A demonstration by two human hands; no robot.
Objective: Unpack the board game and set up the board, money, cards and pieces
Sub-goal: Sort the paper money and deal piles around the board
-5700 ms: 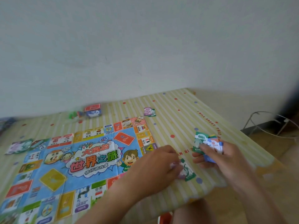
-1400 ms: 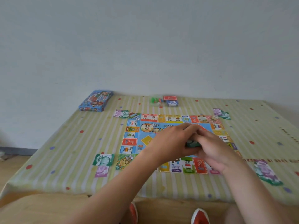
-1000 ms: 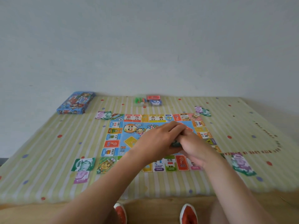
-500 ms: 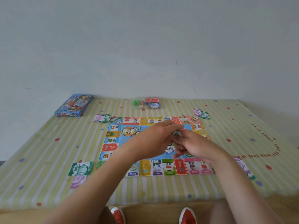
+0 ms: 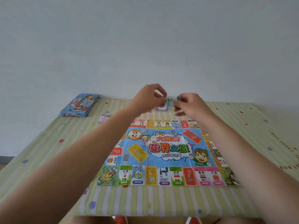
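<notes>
The board [image 5: 163,152] lay flat on the striped table [image 5: 48,151]. Beyond the board's far edge, the left hand [image 5: 149,98] and the right hand [image 5: 190,105] each pinched an end of a small, blurred greenish bundle of notes [image 5: 170,101]. The box [image 5: 80,105] sat off the board's far left corner.

The left grip [image 5: 150,99] and right grip [image 5: 192,107] have left the middle of the board [image 5: 169,160] and stretched out to the far edge of the worktop [image 5: 48,151]. They now meet beyond the board's far side, lifted higher than before, pinching a small greenish item [image 5: 170,101] between their fingertips; it is too blurred to name.
</notes>
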